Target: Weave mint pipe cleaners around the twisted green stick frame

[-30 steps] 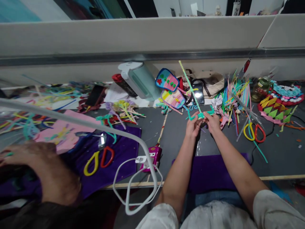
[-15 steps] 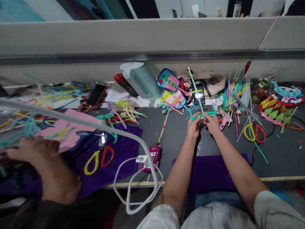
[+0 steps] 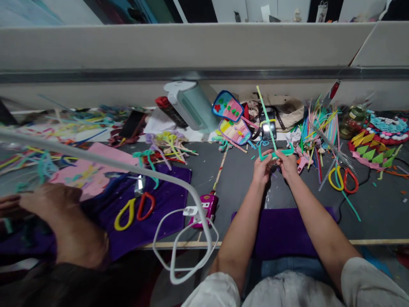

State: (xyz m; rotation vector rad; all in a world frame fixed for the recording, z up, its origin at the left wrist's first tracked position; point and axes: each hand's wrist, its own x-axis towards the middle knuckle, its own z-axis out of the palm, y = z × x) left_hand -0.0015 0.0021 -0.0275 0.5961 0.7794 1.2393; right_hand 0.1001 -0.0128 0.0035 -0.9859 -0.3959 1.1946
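Between my two hands is a pipe cleaner piece: a long pale-green pipe cleaner (image 3: 267, 117) points up and away from me, and a teal pipe cleaner (image 3: 286, 152) runs crosswise at its lower end with bent ends. My left hand (image 3: 263, 168) pinches the teal part on its left side. My right hand (image 3: 287, 163) pinches close beside it, near where the two colours meet. The fingertips almost touch, and the exact joint is partly hidden by them. Both forearms reach over a purple cloth (image 3: 287, 230) at the table's front edge.
Red-and-yellow scissors (image 3: 349, 180) and a bundle of pipe cleaners (image 3: 322, 128) lie to the right. A magenta power strip (image 3: 209, 209) and a white cable (image 3: 194, 196) are left of me. Another person's hand (image 3: 54, 204) works at far left. A pale-blue box-like thing (image 3: 194, 106) stands behind.
The view has shifted slightly. My hands keep their pinch on the pipe cleaners, and the left bent end of the teal one sits a little differently. The other person's hand has moved slightly.
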